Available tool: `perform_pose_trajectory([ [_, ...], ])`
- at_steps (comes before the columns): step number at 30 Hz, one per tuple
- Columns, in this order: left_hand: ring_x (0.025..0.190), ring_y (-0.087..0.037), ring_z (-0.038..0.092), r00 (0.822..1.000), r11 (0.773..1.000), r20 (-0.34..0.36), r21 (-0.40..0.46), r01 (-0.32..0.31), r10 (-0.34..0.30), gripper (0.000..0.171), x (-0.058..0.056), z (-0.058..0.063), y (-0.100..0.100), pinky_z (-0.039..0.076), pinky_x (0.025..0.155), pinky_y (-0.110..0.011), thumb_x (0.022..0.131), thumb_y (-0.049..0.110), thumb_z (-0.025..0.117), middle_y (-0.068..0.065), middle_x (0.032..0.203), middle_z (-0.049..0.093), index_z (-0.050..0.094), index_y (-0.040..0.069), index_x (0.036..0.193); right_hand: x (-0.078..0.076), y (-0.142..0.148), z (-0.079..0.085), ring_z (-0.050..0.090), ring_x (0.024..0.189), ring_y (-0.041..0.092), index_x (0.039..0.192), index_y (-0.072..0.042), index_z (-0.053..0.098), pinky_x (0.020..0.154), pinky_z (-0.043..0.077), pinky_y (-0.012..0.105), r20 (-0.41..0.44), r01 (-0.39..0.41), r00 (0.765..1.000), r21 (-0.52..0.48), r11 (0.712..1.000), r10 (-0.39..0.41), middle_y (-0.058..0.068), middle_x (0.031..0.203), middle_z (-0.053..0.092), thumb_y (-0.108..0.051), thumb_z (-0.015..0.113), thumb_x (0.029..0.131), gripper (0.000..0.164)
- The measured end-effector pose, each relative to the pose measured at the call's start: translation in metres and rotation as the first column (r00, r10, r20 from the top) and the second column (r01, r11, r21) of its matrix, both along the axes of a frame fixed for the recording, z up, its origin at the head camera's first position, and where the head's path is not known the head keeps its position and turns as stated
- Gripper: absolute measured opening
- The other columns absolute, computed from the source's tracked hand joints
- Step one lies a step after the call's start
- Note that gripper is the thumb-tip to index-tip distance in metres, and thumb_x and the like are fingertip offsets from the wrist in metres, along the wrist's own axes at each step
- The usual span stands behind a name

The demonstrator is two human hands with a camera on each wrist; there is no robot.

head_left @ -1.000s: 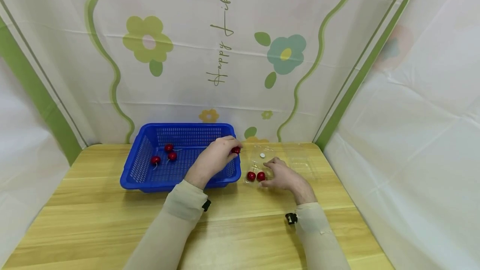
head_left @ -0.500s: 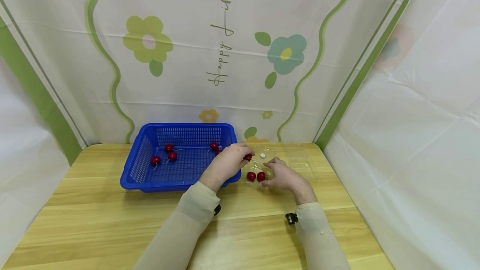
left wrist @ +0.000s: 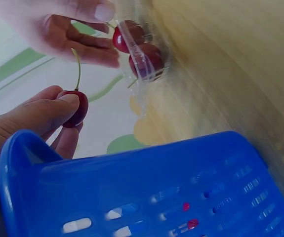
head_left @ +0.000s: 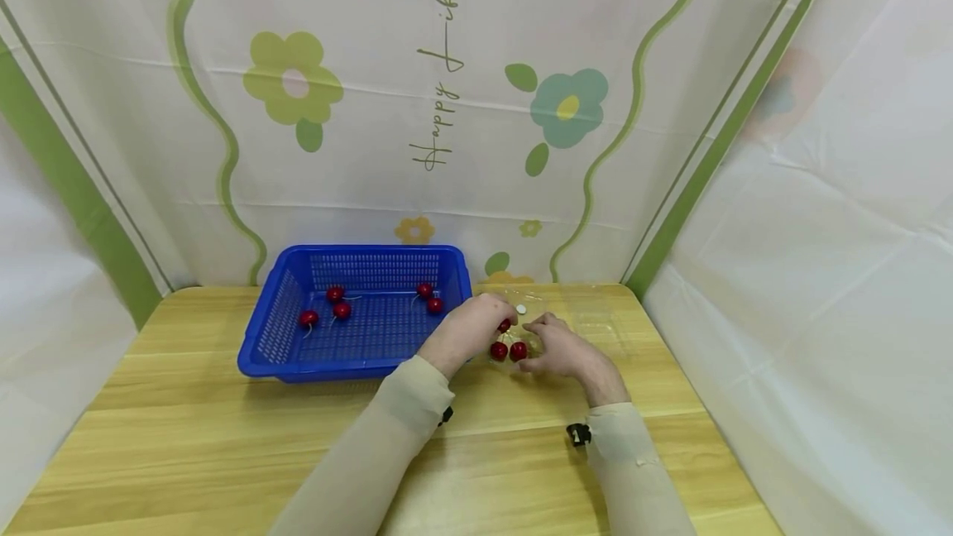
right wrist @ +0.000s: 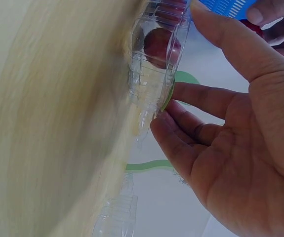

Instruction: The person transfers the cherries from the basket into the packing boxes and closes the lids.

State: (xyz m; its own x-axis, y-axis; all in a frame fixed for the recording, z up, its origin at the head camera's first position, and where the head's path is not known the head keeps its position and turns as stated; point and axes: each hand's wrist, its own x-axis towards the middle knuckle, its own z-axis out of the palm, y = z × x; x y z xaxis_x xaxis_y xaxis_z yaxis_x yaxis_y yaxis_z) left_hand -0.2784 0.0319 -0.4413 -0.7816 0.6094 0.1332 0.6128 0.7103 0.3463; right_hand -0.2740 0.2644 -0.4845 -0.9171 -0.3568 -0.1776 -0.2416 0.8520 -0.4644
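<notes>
My left hand pinches a dark red cherry between thumb and fingers, its green stem pointing up in the left wrist view. That cherry hovers beside the basket, close over a clear plastic box. Two red cherries sit side by side at the near end of this box. At its right side, my right hand holds the rim, thumb near the front and fingers farther back. Left of the box stands a blue plastic basket with several stemmed cherries on its floor.
A second clear plastic container rests on the wooden table to the right. A small white disc lies behind the cherries in the box. A flower-print curtain hangs along the back of the table.
Holding the cherry, my left hand has moved right and toward me, from over the basket's right rim to the plastic box. My right hand has stayed at the box.
</notes>
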Motion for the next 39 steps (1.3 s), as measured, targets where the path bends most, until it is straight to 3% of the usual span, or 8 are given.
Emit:
perform_pose_trajectory([
  [7,0.107,-0.017,0.079,0.999,0.995,-0.036,-0.103,0.006,-0.01,0.026,0.0,-0.004,0.011,0.071,0.098,-0.032,0.113,-0.001,0.072,-0.002,0.123,0.087,0.089,0.012,0.127,0.0,0.0,0.0,0.058,0.155,0.046,0.165,0.007,0.06,0.133,0.053,0.064,-0.001,-0.008,1.0,-0.017,1.0,0.008,0.026,0.161,0.06,-0.028,0.097,0.097,0.085],
  [11,0.098,-0.015,0.078,0.999,0.99,-0.037,-0.138,0.02,-0.025,0.021,-0.003,-0.009,0.019,0.072,0.089,-0.031,0.111,0.001,0.077,-0.001,0.116,0.087,0.09,0.012,0.123,0.0,0.0,0.0,0.06,0.151,0.044,0.164,0.005,0.063,0.131,0.054,0.063,-0.006,-0.012,1.0,-0.02,1.0,0.012,0.024,0.157,0.062,-0.027,0.097,0.097,0.081],
  [14,0.088,-0.011,0.074,0.997,0.987,-0.07,-0.157,0.023,-0.034,0.016,-0.016,-0.031,0.027,0.071,0.076,-0.032,0.109,0.005,0.083,0.002,0.108,0.086,0.092,0.018,0.114,-0.001,0.0,-0.001,0.061,0.149,0.043,0.162,0.003,0.065,0.13,0.055,0.062,-0.008,-0.014,1.0,-0.024,1.0,0.014,0.023,0.154,0.063,-0.026,0.097,0.097,0.078],
  [18,0.087,-0.007,0.073,0.996,0.98,-0.081,-0.2,0.013,-0.029,0.013,-0.017,-0.035,0.034,0.071,0.076,-0.03,0.106,0.011,0.088,0.006,0.108,0.087,0.092,0.022,0.112,-0.001,0.0,-0.001,0.061,0.148,0.043,0.158,0.004,0.068,0.13,0.054,0.062,-0.01,-0.015,1.0,-0.031,0.999,0.015,0.023,0.153,0.064,-0.025,0.098,0.096,0.075],
  [21,0.093,-0.007,0.076,0.999,0.97,-0.046,-0.243,0.006,-0.018,0.013,-0.007,-0.019,0.035,0.071,0.085,-0.027,0.106,0.016,0.089,0.005,0.112,0.088,0.092,0.021,0.118,-0.001,0.0,-0.001,0.061,0.148,0.043,0.156,0.004,0.069,0.13,0.055,0.062,-0.009,-0.014,1.0,-0.032,0.999,0.014,0.024,0.153,0.064,-0.026,0.099,0.095,0.074],
  [25,0.098,-0.007,0.077,0.999,0.963,-0.037,-0.27,0.001,-0.011,0.017,-0.004,-0.017,0.037,0.071,0.088,-0.026,0.108,0.015,0.087,0.005,0.115,0.088,0.092,0.021,0.123,-0.001,-0.001,-0.001,0.061,0.147,0.042,0.155,0.004,0.07,0.129,0.055,0.062,-0.007,-0.01,1.0,-0.03,1.0,0.009,0.023,0.152,0.064,-0.026,0.1,0.095,0.074],
  [32,0.096,-0.012,0.075,0.999,0.985,-0.035,-0.169,0.016,-0.022,0.019,0.001,-0.01,0.027,0.073,0.09,-0.034,0.109,0.005,0.083,-0.003,0.119,0.088,0.09,0.014,0.125,0.0,-0.001,0.0,0.061,0.148,0.043,0.158,0.006,0.067,0.13,0.055,0.062,0.001,0.002,1.0,-0.028,1.0,-0.002,0.022,0.153,0.063,-0.026,0.099,0.095,0.078],
  [39,0.127,-0.021,0.082,1.0,0.994,-0.004,-0.112,-0.007,0.006,0.038,0.0,-0.004,0.013,0.071,0.11,-0.036,0.113,-0.005,0.071,-0.004,0.143,0.085,0.086,0.016,0.141,0.001,0.0,0.0,0.058,0.155,0.045,0.166,0.005,0.06,0.133,0.053,0.064,0.001,0.004,1.0,-0.019,1.0,-0.004,0.024,0.16,0.06,-0.029,0.098,0.097,0.085],
])
